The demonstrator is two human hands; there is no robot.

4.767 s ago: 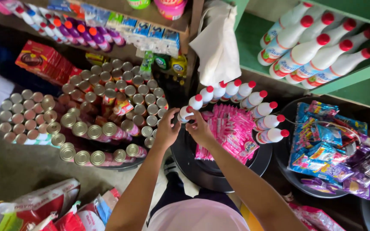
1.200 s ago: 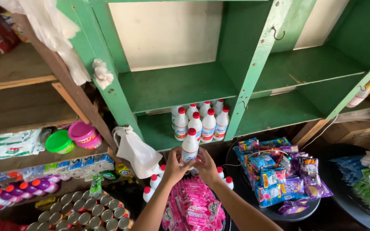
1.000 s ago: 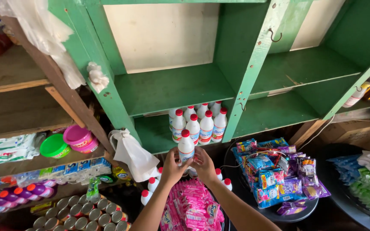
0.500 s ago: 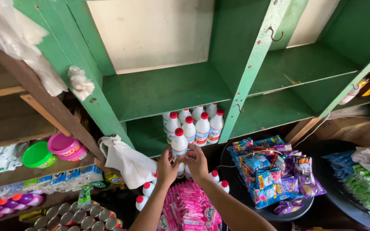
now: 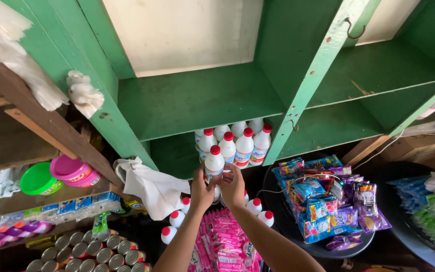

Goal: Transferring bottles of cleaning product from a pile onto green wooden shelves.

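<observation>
Bottle [image 5: 214,162], white, red-capped: clasped upright between left hand [image 5: 201,190] and right hand [image 5: 233,185]. Best set down square beside shelved bottles [image 5: 237,141], base first, none toppled.

Soft daylight fills the green shelves [image 5: 197,100], brightest on the pale back panel [image 5: 182,35] at 12 o'clock, which nearly washes out. Deep shadow sits at 6 to 8 o'clock among the cans [image 5: 91,254]. Wide-angle bending slants the uprights; edges at 3 and 9 o'clock smear slightly.
</observation>
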